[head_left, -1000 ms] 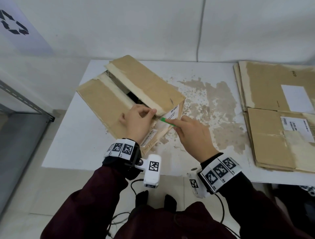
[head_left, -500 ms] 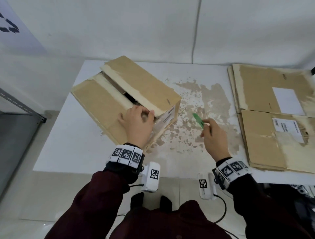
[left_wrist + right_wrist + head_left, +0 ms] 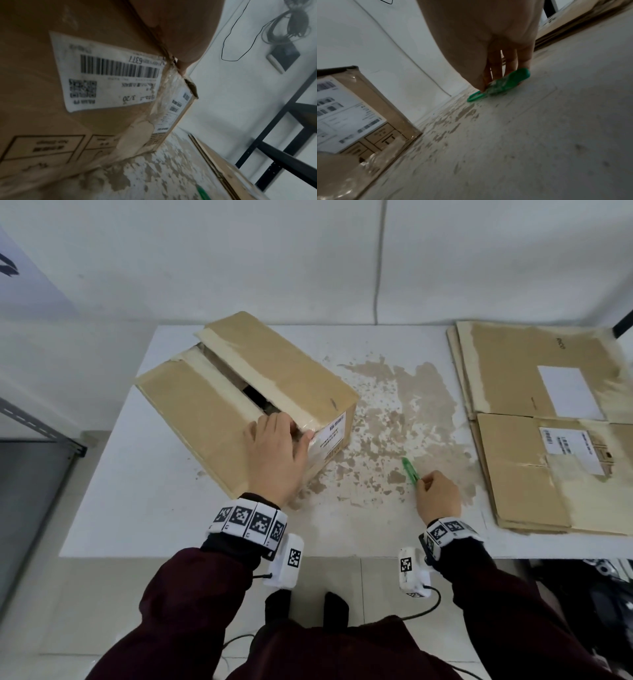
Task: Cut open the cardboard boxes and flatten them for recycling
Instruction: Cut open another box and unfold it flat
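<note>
A brown cardboard box (image 3: 219,392) stands on the white table (image 3: 137,508), its top flaps parted along the taped seam with a dark gap between them. My left hand (image 3: 277,453) lies on the near end of the box, fingers curled into the gap at the seam and thumb on the near corner. The left wrist view shows the box's labelled side (image 3: 109,75) close up. My right hand (image 3: 436,496) holds a green cutter (image 3: 410,471) low on the table, right of the box; the cutter (image 3: 501,83) touches the tabletop under my fingers (image 3: 510,63).
A stack of flattened cardboard (image 3: 548,422) covers the table's right side. Brown torn patches mark the table's middle (image 3: 404,412). A grey metal shelf (image 3: 30,419) stands at the left, and a black frame (image 3: 274,135) shows past the table at the right.
My right hand has drawn the green cutter away from the box's near corner, to the right and down onto the table. My left hand has stayed on the box's seam.
</note>
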